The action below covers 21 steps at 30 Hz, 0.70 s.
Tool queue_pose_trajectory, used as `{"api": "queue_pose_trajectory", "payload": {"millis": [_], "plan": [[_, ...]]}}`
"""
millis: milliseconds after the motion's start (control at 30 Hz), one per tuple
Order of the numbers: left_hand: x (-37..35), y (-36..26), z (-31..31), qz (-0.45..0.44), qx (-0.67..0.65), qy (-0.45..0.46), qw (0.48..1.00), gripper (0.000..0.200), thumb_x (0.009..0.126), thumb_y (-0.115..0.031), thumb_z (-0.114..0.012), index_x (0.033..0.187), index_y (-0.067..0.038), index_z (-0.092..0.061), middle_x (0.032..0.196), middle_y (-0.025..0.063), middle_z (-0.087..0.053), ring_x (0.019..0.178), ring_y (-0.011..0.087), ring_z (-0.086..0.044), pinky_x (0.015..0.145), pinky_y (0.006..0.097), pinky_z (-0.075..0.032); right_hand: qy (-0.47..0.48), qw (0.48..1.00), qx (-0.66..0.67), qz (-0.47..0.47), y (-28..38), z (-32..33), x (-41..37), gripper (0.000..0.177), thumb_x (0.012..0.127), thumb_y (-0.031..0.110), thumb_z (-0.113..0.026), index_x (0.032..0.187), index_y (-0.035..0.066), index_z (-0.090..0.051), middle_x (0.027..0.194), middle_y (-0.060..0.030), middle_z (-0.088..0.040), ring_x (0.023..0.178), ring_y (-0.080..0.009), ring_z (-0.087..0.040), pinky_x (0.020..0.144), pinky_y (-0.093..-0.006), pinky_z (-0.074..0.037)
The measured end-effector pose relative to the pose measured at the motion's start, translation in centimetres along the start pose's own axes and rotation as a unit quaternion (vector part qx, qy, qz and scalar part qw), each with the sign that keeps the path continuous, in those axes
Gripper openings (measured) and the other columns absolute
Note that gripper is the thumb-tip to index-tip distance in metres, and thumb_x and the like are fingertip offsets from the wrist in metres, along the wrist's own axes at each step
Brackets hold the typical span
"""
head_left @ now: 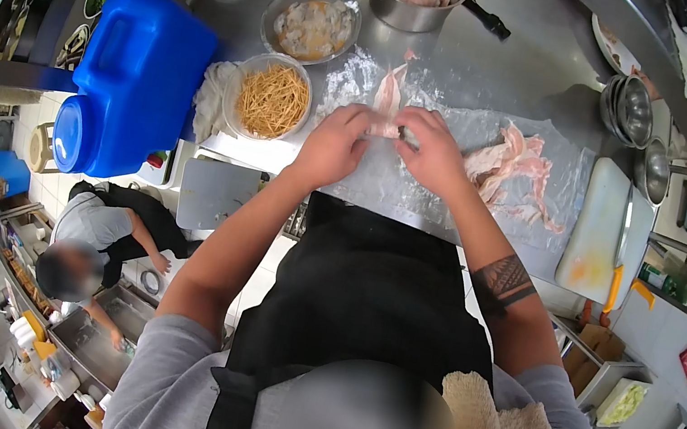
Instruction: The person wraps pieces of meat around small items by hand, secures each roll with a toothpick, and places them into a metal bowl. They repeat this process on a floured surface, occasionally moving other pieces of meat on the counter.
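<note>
A thin strip of pale pink raw meat (390,92) lies lengthwise on the flour-dusted steel counter. My left hand (336,142) and my right hand (432,151) both close on its near end, fingertips bent inward, where it looks folded or rolled. Just right of my right hand, a loose pile of thin raw meat slices (513,164) rests on a clear plastic sheet (570,153). Left of my left hand stands a clear tub of thin yellow-brown sticks (272,101). Behind it sits a bowl of pale wet raw pieces (312,27).
A steel pot (411,13) with raw meat stands at the back. On the right are a cutting board (596,227), an orange-handled knife (615,281) and stacked steel bowls (628,110). A blue jerrycan (141,87) stands left. Another person (96,235) bends over a sink behind.
</note>
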<state>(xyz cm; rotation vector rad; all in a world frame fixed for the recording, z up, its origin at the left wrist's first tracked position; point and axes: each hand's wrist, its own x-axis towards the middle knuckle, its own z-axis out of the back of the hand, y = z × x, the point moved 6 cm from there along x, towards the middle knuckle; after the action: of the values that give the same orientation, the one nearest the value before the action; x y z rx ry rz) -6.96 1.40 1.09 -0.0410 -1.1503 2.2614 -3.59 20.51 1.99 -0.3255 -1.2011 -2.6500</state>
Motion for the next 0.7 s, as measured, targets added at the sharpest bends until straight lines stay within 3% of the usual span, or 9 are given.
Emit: {"api": "queue_pose_trajectory", "payload": {"millis": [33,67,167,267,333,533,633,667,700], "plan": [[-0.3,-1.1,-0.1,-0.085,0.053,0.001,0.995,0.037,0.089,0.003,-0.070,0.125,-0.006,-0.066,0.123,0.0175,-0.066,0.110,0.0397,-0.067,0.094,0.0480,-0.056,0.044,0.999,-0.017,0.010,0.3,-0.6,-0.4,0.029,0.087,0.006,-0.081,0.114,0.006,-0.071,0.112,-0.0105,-0.073,0.113,-0.0326,-0.066,0.094,-0.0409,-0.056],[-0.3,-0.9,-0.3,-0.085,0.053,0.001,0.995,0.037,0.089,0.003,-0.070,0.125,-0.006,-0.066,0.123,0.0175,-0.066,0.110,0.0397,-0.067,0.094,0.0480,-0.056,0.087,0.995,-0.035,0.022,0.5,-1.0,-0.5,0.030,0.086,0.004,-0.081,0.114,0.007,-0.071,0.116,-0.0098,-0.073,0.119,-0.0338,-0.063,0.097,-0.0417,-0.055],[0.5,-0.1,-1.0,-0.067,0.030,0.015,0.997,0.038,0.088,0.002,-0.070,0.125,-0.007,-0.068,0.121,0.0171,-0.068,0.110,0.0389,-0.067,0.094,0.0491,-0.055,0.045,0.998,0.027,-0.038,-1.2,-1.8,-0.5,0.029,0.087,0.005,-0.077,0.115,0.008,-0.072,0.114,-0.0118,-0.073,0.114,-0.0363,-0.065,0.098,-0.0443,-0.053],[1.8,0.5,-1.0,0.034,-0.032,0.040,0.998,0.033,0.090,0.000,-0.071,0.123,-0.005,-0.071,0.113,0.0185,-0.071,0.104,0.0400,-0.069,0.091,0.0491,-0.056,0.030,0.992,0.073,-0.098,-2.1,-1.8,0.6,0.022,0.089,0.007,-0.077,0.111,0.007,-0.075,0.108,-0.0125,-0.076,0.106,-0.0356,-0.067,0.095,-0.0438,-0.055],[2.8,2.5,-1.5,0.153,-0.067,0.053,0.984,0.026,0.093,-0.010,-0.072,0.118,-0.004,-0.073,0.104,0.0208,-0.075,0.097,0.0425,-0.072,0.087,0.0494,-0.057,0.023,0.990,0.073,-0.121,-2.7,-1.9,1.4,0.019,0.090,0.010,-0.076,0.109,0.007,-0.076,0.105,-0.0142,-0.077,0.100,-0.0365,-0.069,0.091,-0.0445,-0.056],[6.3,5.2,-2.0,0.233,-0.007,0.073,0.970,0.032,0.098,-0.029,-0.070,0.114,-0.002,-0.074,0.100,0.0258,-0.077,0.096,0.0445,-0.075,0.085,0.0502,-0.058,0.037,0.970,0.018,-0.240,-5.1,-2.5,4.0,0.018,0.093,0.019,-0.075,0.104,0.005,-0.076,0.099,-0.0206,-0.076,0.087,-0.0422,-0.072,0.081,-0.0485,-0.058],[6.1,4.0,-1.1,0.289,0.053,0.070,0.953,0.030,0.096,-0.019,-0.073,0.120,-0.001,-0.072,0.104,0.0216,-0.076,0.097,0.0391,-0.073,0.086,0.0455,-0.058,0.016,0.968,-0.007,-0.251,-4.7,-2.0,3.8,0.018,0.092,0.018,-0.075,0.104,0.004,-0.075,0.100,-0.0202,-0.075,0.092,-0.0431,-0.072,0.083,-0.0491,-0.057],[5.4,3.8,-1.2,0.289,0.054,0.070,0.953,0.030,0.096,-0.019,-0.073,0.120,-0.001,-0.072,0.104,0.0216,-0.076,0.097,0.0391,-0.073,0.086,0.0455,-0.058,-0.019,0.974,0.005,-0.225,-4.2,-1.5,3.6,0.018,0.092,0.016,-0.075,0.105,0.004,-0.074,0.102,-0.0186,-0.075,0.098,-0.0426,-0.071,0.086,-0.0484,-0.057],[5.2,2.4,-0.8,0.147,0.053,0.003,0.988,0.031,0.094,-0.014,-0.074,0.122,-0.003,-0.070,0.111,0.0207,-0.073,0.103,0.0400,-0.070,0.090,0.0463,-0.057,-0.020,0.974,0.005,-0.224,-3.8,-1.3,3.3,0.018,0.092,0.016,-0.075,0.105,0.004,-0.074,0.102,-0.0186,-0.075,0.098,-0.0426,-0.071,0.086,-0.0484,-0.057]]}}
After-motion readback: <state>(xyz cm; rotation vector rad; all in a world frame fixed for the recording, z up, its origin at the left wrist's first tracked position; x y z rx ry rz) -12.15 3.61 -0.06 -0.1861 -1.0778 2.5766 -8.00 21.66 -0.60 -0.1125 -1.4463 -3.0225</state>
